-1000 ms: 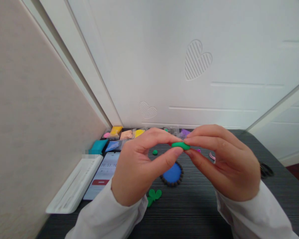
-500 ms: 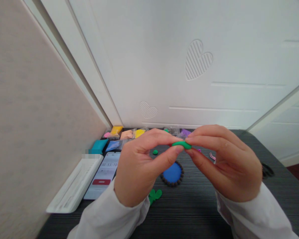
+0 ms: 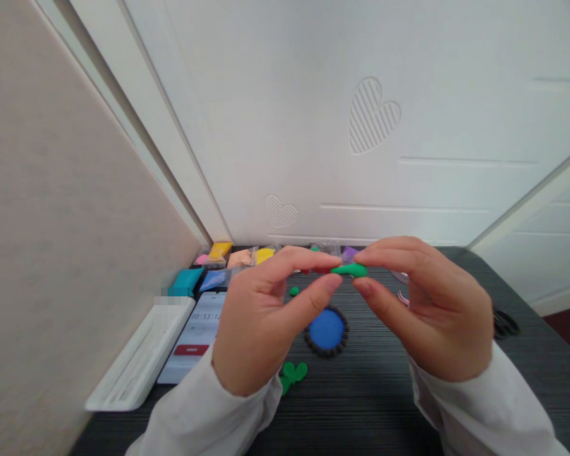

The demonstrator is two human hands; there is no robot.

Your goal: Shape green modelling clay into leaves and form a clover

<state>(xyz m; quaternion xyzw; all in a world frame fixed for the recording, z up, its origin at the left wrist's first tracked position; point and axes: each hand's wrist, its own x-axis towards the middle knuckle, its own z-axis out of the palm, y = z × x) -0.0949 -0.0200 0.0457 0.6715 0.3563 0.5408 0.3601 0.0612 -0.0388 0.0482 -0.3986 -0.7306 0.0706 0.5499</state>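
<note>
Between my two hands, above the dark table, is a small lump of green modelling clay [image 3: 350,270], narrow at its left end and thicker at its right. My left hand [image 3: 266,316] pinches the thin end between thumb and fingertips. The thick end sits between the thumb and fingers of my right hand [image 3: 432,310]. Below them on the table lies a blue disc [image 3: 326,329] ringed with dark beads. A green clover-like clay piece [image 3: 293,373] rests by my left sleeve, partly hidden. Behind my left thumb is a little green clay ball [image 3: 294,291].
Bags of coloured clay [image 3: 240,258] line the back edge against a white door. A phone [image 3: 190,345] showing a timer and a white tray [image 3: 135,361] lie at left. Black scissors [image 3: 505,324] and a pink tool [image 3: 403,297] are at right.
The green clay has gone from an even oval to a tapered shape, thinner at the left. My fingers have shifted slightly on it; the things on the table stay put.
</note>
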